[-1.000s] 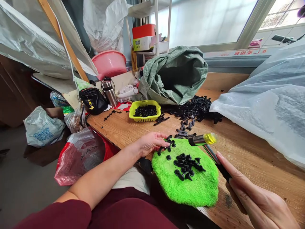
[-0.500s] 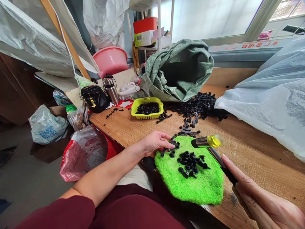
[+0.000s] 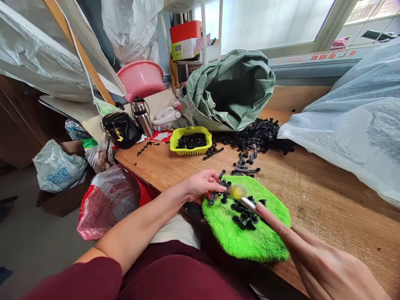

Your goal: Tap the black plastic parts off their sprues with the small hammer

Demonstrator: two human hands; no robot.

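Observation:
A bright green fluffy cloth (image 3: 246, 241) lies at the near edge of the wooden table (image 3: 328, 196). Several small black plastic parts (image 3: 245, 214) are scattered on it. My left hand (image 3: 201, 185) pinches a black strip of parts (image 3: 220, 187) at the cloth's left edge. My right hand (image 3: 325, 266) grips the handle of a small hammer with a yellow head (image 3: 237, 191), index finger stretched along the shaft. The hammer head is down at the strip beside my left fingers.
A yellow basket (image 3: 190, 143) of black parts stands behind the cloth, next to a heap of black strips (image 3: 259, 135) spilling from a green woven sack (image 3: 231, 91). A large clear plastic bag (image 3: 350, 121) fills the right. A black pouch (image 3: 121, 129), steel flask (image 3: 142, 116) and pink basin (image 3: 140, 79) stand far left.
The hammer has swung down and left, from raised above the cloth's right side to the strip held by my left hand. My left hand has stayed on the strip.

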